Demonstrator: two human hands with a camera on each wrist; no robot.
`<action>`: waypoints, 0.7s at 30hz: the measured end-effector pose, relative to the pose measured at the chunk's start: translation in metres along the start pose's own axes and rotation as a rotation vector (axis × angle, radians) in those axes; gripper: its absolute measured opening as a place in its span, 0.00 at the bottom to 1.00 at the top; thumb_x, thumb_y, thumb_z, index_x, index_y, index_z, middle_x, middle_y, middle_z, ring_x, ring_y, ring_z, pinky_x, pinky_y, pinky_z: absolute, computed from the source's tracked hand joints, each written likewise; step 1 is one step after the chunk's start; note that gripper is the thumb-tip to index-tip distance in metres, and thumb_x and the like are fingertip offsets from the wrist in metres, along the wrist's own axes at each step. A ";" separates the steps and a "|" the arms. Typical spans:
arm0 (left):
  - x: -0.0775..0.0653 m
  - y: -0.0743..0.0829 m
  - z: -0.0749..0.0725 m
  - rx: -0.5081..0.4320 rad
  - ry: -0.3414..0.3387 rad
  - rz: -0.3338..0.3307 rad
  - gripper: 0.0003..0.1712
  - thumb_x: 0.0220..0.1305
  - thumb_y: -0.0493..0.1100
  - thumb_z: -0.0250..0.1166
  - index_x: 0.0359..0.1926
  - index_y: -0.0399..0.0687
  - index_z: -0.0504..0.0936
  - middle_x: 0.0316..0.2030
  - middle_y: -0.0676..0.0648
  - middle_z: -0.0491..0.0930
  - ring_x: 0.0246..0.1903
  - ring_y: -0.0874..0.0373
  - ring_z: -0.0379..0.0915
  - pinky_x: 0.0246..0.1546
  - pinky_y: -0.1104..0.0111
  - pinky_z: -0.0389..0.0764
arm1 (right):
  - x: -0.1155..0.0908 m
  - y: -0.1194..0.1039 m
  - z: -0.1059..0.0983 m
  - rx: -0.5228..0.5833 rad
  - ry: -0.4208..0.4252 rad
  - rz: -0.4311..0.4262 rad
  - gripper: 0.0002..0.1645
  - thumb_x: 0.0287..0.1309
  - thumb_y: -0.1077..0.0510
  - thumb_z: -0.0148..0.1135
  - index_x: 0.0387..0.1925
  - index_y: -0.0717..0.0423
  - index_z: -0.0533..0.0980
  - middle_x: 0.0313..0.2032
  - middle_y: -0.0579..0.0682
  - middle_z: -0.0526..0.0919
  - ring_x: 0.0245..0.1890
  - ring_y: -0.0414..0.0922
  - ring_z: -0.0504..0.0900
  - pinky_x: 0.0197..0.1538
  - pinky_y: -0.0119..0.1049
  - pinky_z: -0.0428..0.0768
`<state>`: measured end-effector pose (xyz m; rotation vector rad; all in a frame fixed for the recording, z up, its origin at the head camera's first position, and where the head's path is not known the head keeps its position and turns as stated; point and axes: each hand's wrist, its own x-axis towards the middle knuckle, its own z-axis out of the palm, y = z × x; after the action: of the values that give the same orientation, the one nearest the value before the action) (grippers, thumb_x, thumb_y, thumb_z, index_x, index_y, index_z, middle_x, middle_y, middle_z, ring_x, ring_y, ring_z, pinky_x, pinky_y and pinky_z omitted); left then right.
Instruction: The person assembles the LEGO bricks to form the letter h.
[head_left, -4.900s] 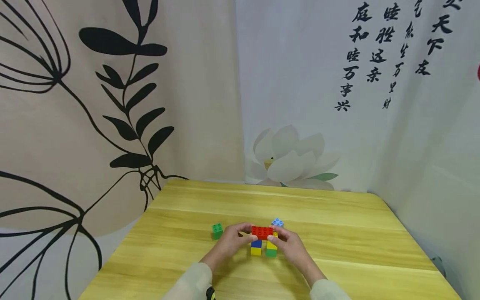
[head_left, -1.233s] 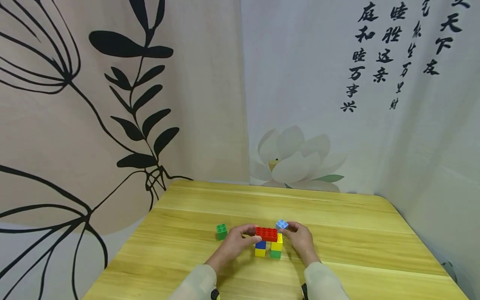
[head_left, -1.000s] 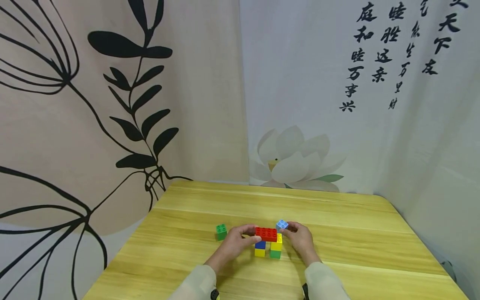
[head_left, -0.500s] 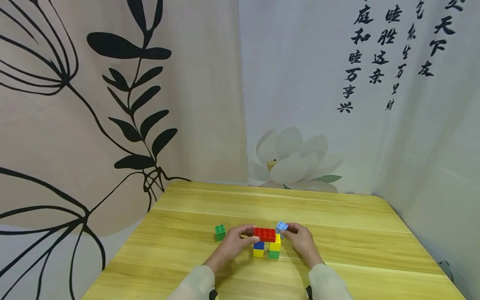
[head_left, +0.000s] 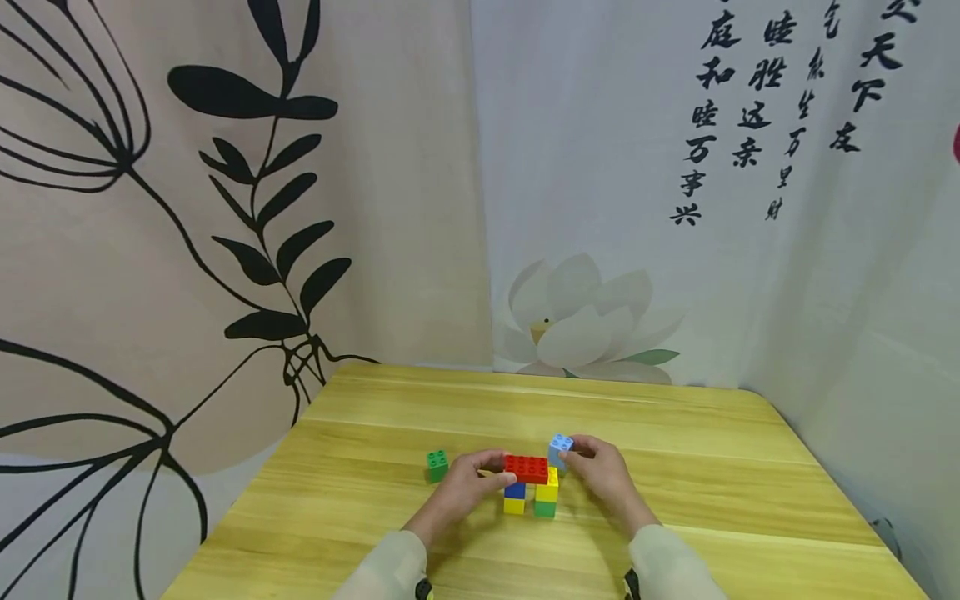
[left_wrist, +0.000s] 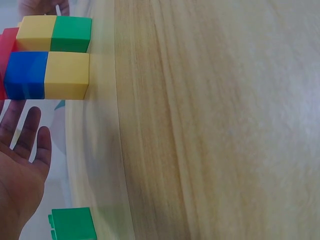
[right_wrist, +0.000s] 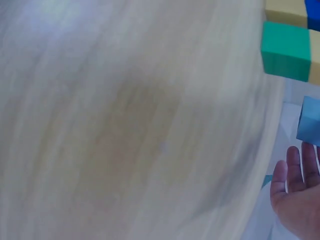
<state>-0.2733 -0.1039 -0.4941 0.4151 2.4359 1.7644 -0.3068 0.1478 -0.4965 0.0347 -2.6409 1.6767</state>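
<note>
My left hand (head_left: 468,487) pinches the left end of a red brick (head_left: 527,468) between thumb and fingers. The red brick lies across two short stacks: blue brick (head_left: 515,491) on yellow brick (head_left: 514,506) at the left, yellow brick (head_left: 551,487) on green brick (head_left: 545,508) at the right. Behind the right stack, my right hand (head_left: 606,475) pinches a light blue brick (head_left: 559,448). In the right wrist view that light blue brick (right_wrist: 310,120) is off the table, above the fingers. The left wrist view shows the left palm (left_wrist: 20,185) beside the blue brick.
A loose green brick (head_left: 437,465) stands on the wooden table (head_left: 360,500), left of the stacks near my left hand. Printed curtains (head_left: 405,208) hang along the table's far edge and right side.
Earlier both hands held the red brick. The right hand has since let go of it, taken the light blue brick and raised it slightly. The left hand keeps its grip.
</note>
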 end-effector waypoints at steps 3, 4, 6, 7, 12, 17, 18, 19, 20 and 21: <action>-0.001 0.001 0.000 -0.012 0.001 0.011 0.17 0.64 0.50 0.69 0.52 0.50 0.84 0.45 0.51 0.82 0.42 0.50 0.76 0.40 0.63 0.78 | -0.003 -0.007 -0.002 -0.022 0.001 -0.022 0.25 0.64 0.51 0.66 0.57 0.62 0.77 0.49 0.53 0.82 0.47 0.49 0.78 0.54 0.47 0.78; -0.001 0.001 0.000 -0.015 0.001 0.017 0.17 0.65 0.50 0.69 0.52 0.50 0.84 0.45 0.51 0.82 0.43 0.50 0.76 0.40 0.62 0.78 | -0.004 -0.009 -0.002 -0.027 0.001 -0.023 0.25 0.64 0.51 0.66 0.57 0.61 0.78 0.49 0.52 0.82 0.47 0.49 0.78 0.54 0.47 0.78; -0.001 0.002 0.000 -0.019 0.002 0.021 0.16 0.65 0.49 0.69 0.51 0.50 0.84 0.45 0.51 0.83 0.43 0.50 0.76 0.39 0.62 0.78 | -0.006 -0.012 -0.003 -0.016 -0.003 -0.021 0.25 0.64 0.51 0.67 0.57 0.60 0.78 0.49 0.52 0.82 0.47 0.48 0.78 0.53 0.46 0.79; -0.001 0.002 0.000 -0.023 0.004 0.020 0.16 0.65 0.49 0.69 0.51 0.51 0.84 0.45 0.51 0.83 0.43 0.50 0.76 0.39 0.62 0.78 | -0.006 -0.014 -0.004 -0.013 -0.008 -0.032 0.25 0.64 0.51 0.66 0.57 0.61 0.78 0.49 0.52 0.82 0.46 0.48 0.78 0.53 0.45 0.79; -0.001 0.002 0.001 -0.026 0.006 0.020 0.15 0.64 0.49 0.69 0.50 0.51 0.84 0.44 0.51 0.83 0.43 0.50 0.75 0.39 0.63 0.78 | -0.006 -0.022 -0.009 0.001 -0.019 -0.085 0.22 0.64 0.52 0.66 0.55 0.60 0.79 0.45 0.50 0.83 0.44 0.47 0.79 0.50 0.42 0.80; -0.001 0.003 0.000 -0.026 0.000 0.018 0.16 0.64 0.49 0.69 0.50 0.50 0.84 0.43 0.51 0.83 0.42 0.49 0.75 0.39 0.63 0.78 | -0.005 -0.031 -0.015 0.009 -0.022 -0.119 0.24 0.63 0.50 0.67 0.55 0.59 0.79 0.44 0.49 0.84 0.45 0.47 0.80 0.50 0.43 0.80; -0.001 0.003 0.000 -0.027 -0.002 0.020 0.16 0.64 0.49 0.69 0.50 0.50 0.84 0.43 0.51 0.83 0.42 0.49 0.75 0.39 0.63 0.79 | -0.005 -0.033 -0.016 0.014 -0.026 -0.121 0.24 0.63 0.49 0.67 0.55 0.59 0.79 0.45 0.49 0.84 0.46 0.47 0.80 0.51 0.44 0.80; -0.001 0.003 0.000 -0.028 -0.002 0.019 0.16 0.64 0.49 0.69 0.51 0.50 0.84 0.44 0.51 0.83 0.42 0.49 0.75 0.39 0.63 0.79 | -0.005 -0.035 -0.017 0.018 -0.030 -0.125 0.24 0.63 0.49 0.67 0.55 0.59 0.79 0.45 0.49 0.83 0.47 0.48 0.80 0.51 0.44 0.80; -0.001 0.003 0.000 -0.028 -0.001 0.019 0.16 0.64 0.49 0.69 0.51 0.50 0.84 0.44 0.51 0.83 0.42 0.49 0.75 0.39 0.63 0.79 | -0.006 -0.037 -0.018 0.018 -0.034 -0.128 0.25 0.63 0.49 0.67 0.56 0.58 0.79 0.46 0.49 0.83 0.48 0.48 0.80 0.51 0.44 0.80; -0.001 0.003 0.000 -0.028 0.000 0.018 0.16 0.64 0.49 0.69 0.51 0.50 0.84 0.44 0.51 0.83 0.42 0.49 0.75 0.39 0.62 0.79 | -0.007 -0.040 -0.020 0.021 -0.040 -0.132 0.25 0.63 0.48 0.67 0.56 0.58 0.79 0.46 0.49 0.83 0.48 0.48 0.79 0.51 0.44 0.80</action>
<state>-0.2718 -0.1034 -0.4915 0.4358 2.4123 1.8027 -0.2993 0.1488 -0.4524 0.2398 -2.5844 1.6791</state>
